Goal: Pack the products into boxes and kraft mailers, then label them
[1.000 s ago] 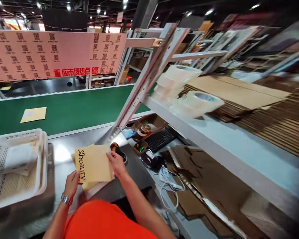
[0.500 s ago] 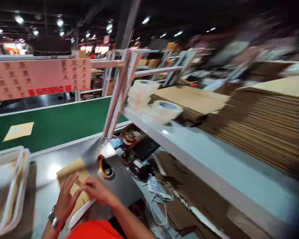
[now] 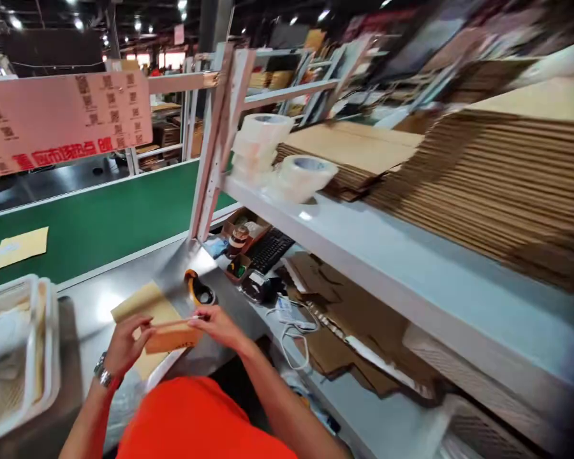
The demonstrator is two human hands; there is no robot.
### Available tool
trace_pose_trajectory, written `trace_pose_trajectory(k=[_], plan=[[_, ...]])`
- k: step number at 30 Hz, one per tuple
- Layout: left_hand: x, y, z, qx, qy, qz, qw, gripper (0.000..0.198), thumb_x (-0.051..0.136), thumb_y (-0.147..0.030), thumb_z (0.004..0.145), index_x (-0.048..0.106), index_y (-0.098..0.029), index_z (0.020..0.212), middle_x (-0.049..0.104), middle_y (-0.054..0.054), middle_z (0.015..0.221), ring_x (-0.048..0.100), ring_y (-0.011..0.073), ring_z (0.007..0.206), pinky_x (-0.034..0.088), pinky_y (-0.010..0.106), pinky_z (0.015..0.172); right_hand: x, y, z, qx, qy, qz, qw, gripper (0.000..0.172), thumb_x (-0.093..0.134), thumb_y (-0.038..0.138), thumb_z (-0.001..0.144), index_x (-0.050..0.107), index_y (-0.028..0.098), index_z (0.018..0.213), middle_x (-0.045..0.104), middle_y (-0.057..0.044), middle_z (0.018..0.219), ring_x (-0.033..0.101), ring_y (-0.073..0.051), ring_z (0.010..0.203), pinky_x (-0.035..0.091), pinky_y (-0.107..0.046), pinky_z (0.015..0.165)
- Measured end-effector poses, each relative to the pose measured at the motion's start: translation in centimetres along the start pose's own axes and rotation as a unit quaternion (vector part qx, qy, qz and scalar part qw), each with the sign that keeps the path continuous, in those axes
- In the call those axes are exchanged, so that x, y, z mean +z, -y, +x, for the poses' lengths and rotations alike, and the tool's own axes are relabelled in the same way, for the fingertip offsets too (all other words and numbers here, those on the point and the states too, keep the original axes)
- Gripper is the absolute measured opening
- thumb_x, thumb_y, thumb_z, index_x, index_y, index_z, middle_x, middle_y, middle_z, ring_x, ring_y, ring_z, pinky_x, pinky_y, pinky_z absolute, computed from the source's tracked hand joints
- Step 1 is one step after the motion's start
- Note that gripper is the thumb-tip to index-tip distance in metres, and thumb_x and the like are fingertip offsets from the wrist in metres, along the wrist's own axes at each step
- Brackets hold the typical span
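A piece of brown kraft paper [image 3: 171, 337] stretches between my two hands, with small dark marks near its lower right edge. My left hand [image 3: 128, 343], with a metal watch on its wrist, pinches the left end. At the upper right corner, the fingers of my right hand [image 3: 219, 326] are closed on the same piece. Under it lies a yellowish kraft envelope [image 3: 146, 302] on the metal tabletop [image 3: 87, 322], partly covered by the piece and my hands. Just beyond my right hand is a black and orange tape dispenser [image 3: 199, 290].
White plastic baskets [image 3: 45, 357] stand at the left. Behind the table runs a green conveyor belt [image 3: 100, 210] carrying a yellow envelope [image 3: 22, 247]. A shelf [image 3: 363, 248] on the right bears clear tape rolls [image 3: 306, 175] and stacked cardboard [image 3: 497, 185]. Below are a keyboard [image 3: 271, 250] and a cable.
My hands have moved apart, the right one to the right and up. The brown piece now spans between them above the envelope. The view has shifted downward.
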State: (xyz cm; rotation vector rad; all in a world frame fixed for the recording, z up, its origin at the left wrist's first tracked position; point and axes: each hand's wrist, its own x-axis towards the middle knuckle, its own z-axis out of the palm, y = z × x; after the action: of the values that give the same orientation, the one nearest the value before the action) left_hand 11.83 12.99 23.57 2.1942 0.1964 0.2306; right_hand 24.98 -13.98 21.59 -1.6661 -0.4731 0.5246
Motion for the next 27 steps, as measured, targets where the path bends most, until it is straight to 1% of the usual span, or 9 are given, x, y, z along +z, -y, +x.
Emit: trace_pose_trajectory(k=[3, 5, 9, 12, 15, 18, 20, 22, 27], plan=[[0.0, -0.8, 0.0, 0.083, 0.05, 0.096, 0.991, 0.039, 0.07, -0.054, 0.1, 0.088, -0.027, 0.121, 0.088, 0.013, 0.12, 0.081, 0.0325, 0.114, 0.062, 0.047, 0.109, 0.8, 0.7, 0.4, -0.022, 0.042, -0.026, 0.999, 0.023, 0.089, 0.045, 0.081, 0.087, 0.022, 0.076, 0.078, -0.002, 0.076, 0.065, -0.019, 0.076, 0.048, -0.029, 0.072], [0.5, -1.2, -0.1, 0.11, 0.092, 0.144, 0.979, 0.035, 0.069, -0.044, 0.104, 0.087, -0.025, 0.128, 0.086, 0.014, 0.119, 0.081, 0.0313, 0.109, 0.064, 0.045, 0.102, 1.5, 1.6, 0.2, -0.043, 0.063, -0.049, 0.996, 0.025, 0.087, 0.046, 0.085, 0.089, 0.022, 0.081, 0.079, -0.003, 0.077, 0.066, -0.019, 0.075, 0.048, -0.029, 0.072], [1.4, -1.7, -0.3, 0.1, 0.152, 0.166, 0.969, 0.031, 0.059, -0.026, 0.108, 0.09, -0.021, 0.112, 0.084, 0.012, 0.102, 0.08, 0.0262, 0.092, 0.062, 0.035, 0.084, 2.9, 3.4, -0.3, -0.052, 0.062, -0.078, 0.994, 0.025, 0.08, 0.042, 0.09, 0.091, 0.02, 0.09, 0.08, -0.003, 0.079, 0.067, -0.017, 0.075, 0.048, -0.029, 0.071], [2.0, -1.7, -1.0, 0.077, 0.135, 0.148, 0.977, 0.032, 0.059, -0.018, 0.106, 0.091, -0.018, 0.104, 0.085, 0.012, 0.098, 0.08, 0.026, 0.09, 0.061, 0.035, 0.083, 3.2, 3.8, -0.7, -0.078, 0.087, -0.092, 0.989, 0.026, 0.075, 0.041, 0.091, 0.092, 0.022, 0.084, 0.08, -0.005, 0.077, 0.069, -0.019, 0.077, 0.05, -0.032, 0.074], [2.5, -1.3, -2.0, 0.048, 0.131, 0.129, 0.982, 0.021, 0.07, -0.013, 0.1, 0.091, -0.014, 0.098, 0.086, 0.014, 0.095, 0.081, 0.0267, 0.091, 0.061, 0.035, 0.084, 2.9, 2.5, -0.8, -0.084, 0.11, -0.1, 0.985, 0.028, 0.078, 0.049, 0.089, 0.092, 0.027, 0.079, 0.082, -0.01, 0.08, 0.073, -0.025, 0.079, 0.055, -0.039, 0.078], [2.8, 0.0, -2.6, 0.022, 0.132, 0.111, 0.985, 0.009, 0.083, -0.014, 0.094, 0.091, -0.015, 0.096, 0.087, 0.016, 0.094, 0.082, 0.0264, 0.09, 0.061, 0.035, 0.082, 2.6, -0.1, 0.0, -0.049, 0.057, -0.091, 0.993, 0.034, 0.088, 0.063, 0.075, 0.09, 0.029, 0.077, 0.084, -0.014, 0.09, 0.077, -0.032, 0.086, 0.061, -0.043, 0.08], [2.8, 1.0, -3.1, -0.006, 0.097, 0.108, 0.989, 0.005, 0.087, -0.018, 0.093, 0.091, -0.017, 0.096, 0.087, 0.017, 0.095, 0.082, 0.0268, 0.089, 0.061, 0.037, 0.081, 3.0, -1.6, 0.4, -0.021, -0.015, -0.072, 0.997, 0.045, 0.095, 0.069, 0.061, 0.088, 0.029, 0.08, 0.085, -0.017, 0.098, 0.078, -0.033, 0.087, 0.064, -0.045, 0.079], [3.0, 1.7, -3.6, -0.038, 0.068, 0.104, 0.992, 0.006, 0.09, -0.023, 0.092, 0.091, -0.018, 0.093, 0.086, 0.017, 0.094, 0.081, 0.0271, 0.088, 0.061, 0.038, 0.08, 4.3, -2.4, 0.4, 0.019, -0.036, -0.068, 0.997, 0.054, 0.095, 0.077, 0.058, 0.083, 0.028, 0.077, 0.083, -0.017, 0.09, 0.075, -0.031, 0.078, 0.063, -0.044, 0.072], [4.1, 3.4, -4.8, -0.078, 0.055, 0.075, 0.993, 0.013, 0.095, -0.033, 0.09, 0.09, -0.022, 0.087, 0.085, 0.018, 0.092, 0.082, 0.0293, 0.087, 0.063, 0.04, 0.08, 9.6, -2.2, -0.7, 0.078, 0.126, -0.061, 0.987, 0.061, 0.078, 0.087, 0.074, 0.076, 0.026, 0.07, 0.072, -0.006, 0.068, 0.066, -0.024, 0.068, 0.057, -0.036, 0.064]])
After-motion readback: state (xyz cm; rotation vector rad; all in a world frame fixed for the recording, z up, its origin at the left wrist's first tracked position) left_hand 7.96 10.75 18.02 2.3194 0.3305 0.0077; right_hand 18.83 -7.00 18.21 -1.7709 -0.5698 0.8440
